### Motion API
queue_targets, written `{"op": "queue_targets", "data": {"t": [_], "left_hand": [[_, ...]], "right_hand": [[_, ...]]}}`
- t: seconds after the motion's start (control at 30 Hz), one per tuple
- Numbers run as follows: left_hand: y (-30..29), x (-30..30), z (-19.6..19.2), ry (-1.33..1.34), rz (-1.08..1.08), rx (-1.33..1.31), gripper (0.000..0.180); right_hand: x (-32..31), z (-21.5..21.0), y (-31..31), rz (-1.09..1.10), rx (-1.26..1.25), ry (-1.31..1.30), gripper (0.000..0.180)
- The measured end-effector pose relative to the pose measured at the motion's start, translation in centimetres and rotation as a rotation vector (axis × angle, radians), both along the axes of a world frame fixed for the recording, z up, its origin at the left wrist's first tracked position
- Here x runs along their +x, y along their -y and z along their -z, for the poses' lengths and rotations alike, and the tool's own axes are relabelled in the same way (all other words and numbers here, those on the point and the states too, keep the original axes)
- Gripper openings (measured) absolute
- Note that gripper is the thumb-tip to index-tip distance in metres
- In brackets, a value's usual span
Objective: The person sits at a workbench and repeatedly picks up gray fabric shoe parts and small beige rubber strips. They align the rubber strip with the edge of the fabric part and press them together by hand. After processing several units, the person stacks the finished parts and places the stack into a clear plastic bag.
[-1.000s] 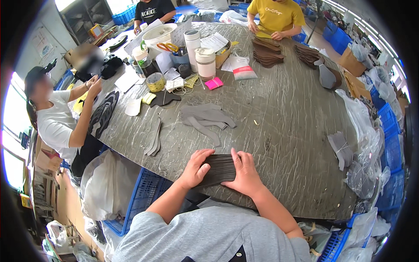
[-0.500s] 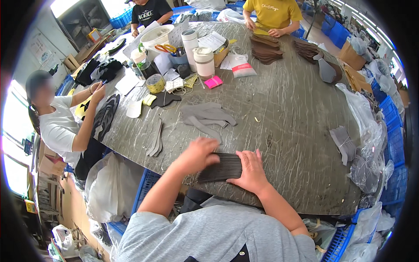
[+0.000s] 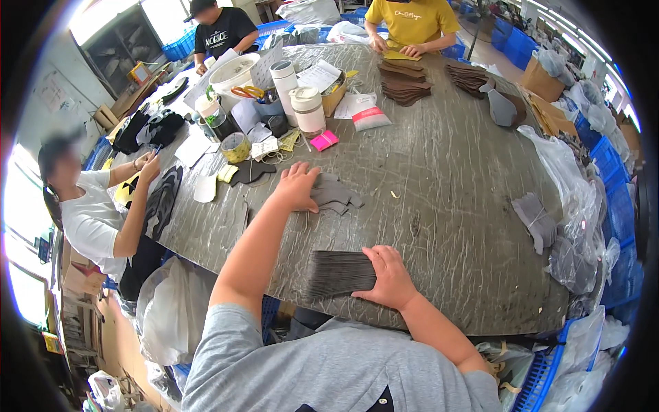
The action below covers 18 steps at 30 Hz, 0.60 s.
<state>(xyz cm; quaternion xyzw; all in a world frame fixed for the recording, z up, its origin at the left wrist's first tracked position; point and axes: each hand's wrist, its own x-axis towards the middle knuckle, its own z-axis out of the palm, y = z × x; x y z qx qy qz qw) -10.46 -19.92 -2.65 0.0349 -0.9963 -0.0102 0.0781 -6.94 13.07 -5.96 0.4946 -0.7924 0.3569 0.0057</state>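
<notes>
A fanned stack of dark grey flat pieces (image 3: pixel 338 272) lies near the front edge of the grey round table (image 3: pixel 446 178). My right hand (image 3: pixel 388 276) rests on the stack's right end, fingers pressing it down. My left hand (image 3: pixel 297 185) is stretched out over the table and lies flat on a loose pile of grey cut pieces (image 3: pixel 334 196) further in. Nothing is lifted in either hand.
White cylinders (image 3: pixel 307 108), a tape roll (image 3: pixel 235 146), papers and a pink pad (image 3: pixel 324 140) crowd the far left. Brown piece stacks (image 3: pixel 403 86) lie before a person in yellow. A seated person (image 3: pixel 93 206) works at the left. More grey pieces (image 3: pixel 535 220) and plastic bags sit right.
My left hand left the stack and reached forward onto the loose grey pieces. My right hand stayed on the stack, which now lies fanned out.
</notes>
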Motion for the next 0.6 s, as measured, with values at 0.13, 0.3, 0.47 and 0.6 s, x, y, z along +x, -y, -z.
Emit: {"op": "queue_targets", "data": {"t": [0.13,0.3,0.47,0.6], "left_hand": [[-0.1,-0.9,-1.2,0.456,-0.136,0.163,0.087],[-4.8,2.3,-1.2,0.382,-0.135,0.274,0.070],[-9.7,6.3,-2.0,0.215,0.116,0.264,0.054],[-9.2,8.5,-2.1,0.137,0.171,0.286,0.043]], "right_hand": [[-0.1,0.1,-0.1,-0.006,-0.003,-0.018,0.103],[0.0,0.6,0.0,0.010,-0.059,-0.011,0.107],[0.1,1.0,-0.3,0.023,-0.041,0.010,0.106],[0.1,0.9,-0.2,0.044,-0.065,0.038,0.104]]}}
